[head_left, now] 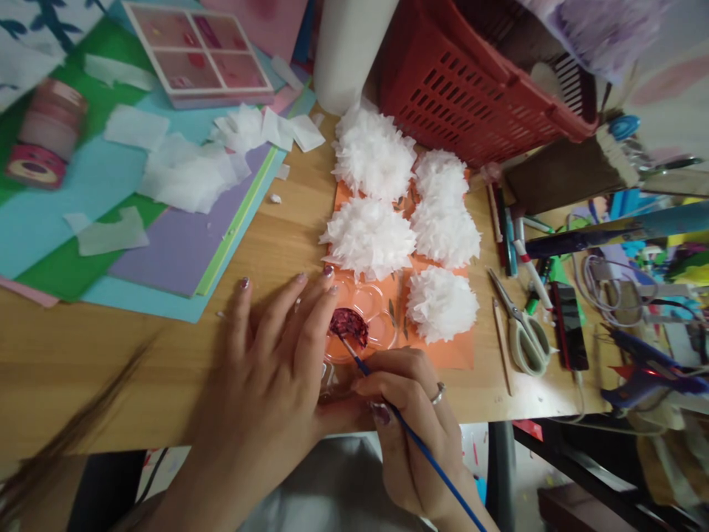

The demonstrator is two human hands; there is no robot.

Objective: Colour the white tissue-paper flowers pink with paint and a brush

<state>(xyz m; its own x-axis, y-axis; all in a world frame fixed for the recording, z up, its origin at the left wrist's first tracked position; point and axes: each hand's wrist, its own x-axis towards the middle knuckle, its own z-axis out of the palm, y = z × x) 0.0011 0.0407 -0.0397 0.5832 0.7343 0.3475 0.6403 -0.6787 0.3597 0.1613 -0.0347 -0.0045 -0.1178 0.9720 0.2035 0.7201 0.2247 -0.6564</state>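
My right hand is closed around a thin paintbrush with a blue handle. The brush tip dips into dark red paint in one well of a clear plastic palette. My left hand lies stretched out on the table beside the palette, fingers spread, its thumb reaching along the palette's near side. Behind the palette, several white ruffled paper puffs, among them one at the front right, sit on orange sheets. The palette overlaps the orange sheet below it.
Coloured paper sheets with white tissue scraps cover the left. A four-part box and tape rolls lie there. Behind stands a red basket beside a white cylinder. To the right are scissors, a phone and a glue gun.
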